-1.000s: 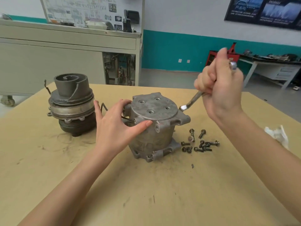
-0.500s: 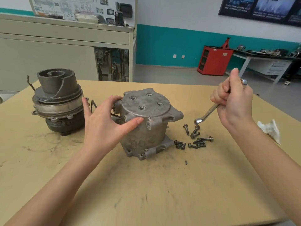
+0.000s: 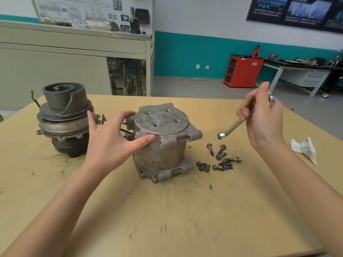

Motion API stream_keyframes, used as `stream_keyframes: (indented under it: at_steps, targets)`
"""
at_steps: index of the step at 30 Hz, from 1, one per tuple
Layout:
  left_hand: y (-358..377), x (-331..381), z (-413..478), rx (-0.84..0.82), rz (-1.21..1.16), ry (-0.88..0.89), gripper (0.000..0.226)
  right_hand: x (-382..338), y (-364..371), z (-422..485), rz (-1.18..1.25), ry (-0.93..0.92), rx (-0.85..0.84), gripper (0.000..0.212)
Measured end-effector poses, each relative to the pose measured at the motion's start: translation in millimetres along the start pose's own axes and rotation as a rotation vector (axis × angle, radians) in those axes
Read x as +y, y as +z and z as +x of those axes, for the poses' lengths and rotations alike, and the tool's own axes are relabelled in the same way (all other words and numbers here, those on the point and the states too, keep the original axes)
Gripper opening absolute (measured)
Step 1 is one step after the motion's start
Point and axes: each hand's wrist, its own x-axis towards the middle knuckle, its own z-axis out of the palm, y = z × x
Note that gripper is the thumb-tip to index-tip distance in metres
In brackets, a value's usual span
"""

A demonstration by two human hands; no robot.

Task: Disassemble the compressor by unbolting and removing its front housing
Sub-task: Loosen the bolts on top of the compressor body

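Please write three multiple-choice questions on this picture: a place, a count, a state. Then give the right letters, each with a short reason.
1. Where do the loose bolts lie?
A) on the table, right of the compressor housing
B) on the housing's top
C) on the floor

2. How many round holes show in the housing's top?
A) two
B) four
C) six

3. The wrench is:
A) lying flat
B) held up by the right hand
C) on a bolt

1 A: they lie beside its base.
2 B: four show.
3 B: the hand grips it above the table.
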Motion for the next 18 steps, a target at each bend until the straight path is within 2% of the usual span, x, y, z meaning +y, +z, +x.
stream_keyframes:
  at_steps: [2, 4, 7, 9, 11, 14, 18]
  targets:
    - [-6, -11, 7, -0.037, -0.042, 0.010, 0.082, 5, -6, -3, -0.320, -0.226, -0.049, 0.048]
    - [-13, -21, 11, -0.074, -0.135, 0.028, 0.071, 9, -13, -8, -0.538, -0.446, -0.082, 0.062]
    - [-20, -39, 15, -0.120, -0.253, 0.015, 0.055, 17, -14, -19, -0.557, -0.564, -0.184, 0.075]
    - [-24, -48, 17, -0.163, -0.300, -0.028, 0.057, 28, -8, -30, -0.622, -0.711, -0.271, 0.068]
    - [-25, -51, 17, -0.204, -0.313, -0.046, 0.067, 45, -1, -40, -0.828, -0.965, -0.313, 0.061]
    - [-20, -49, 16, -0.187, -0.319, -0.023, 0.064, 59, 10, -50, -1.067, -1.296, -0.395, 0.054]
    - [-15, -42, 19, -0.191, -0.351, -0.031, 0.063, 71, 25, -63, -1.130, -1.409, -0.546, 0.048]
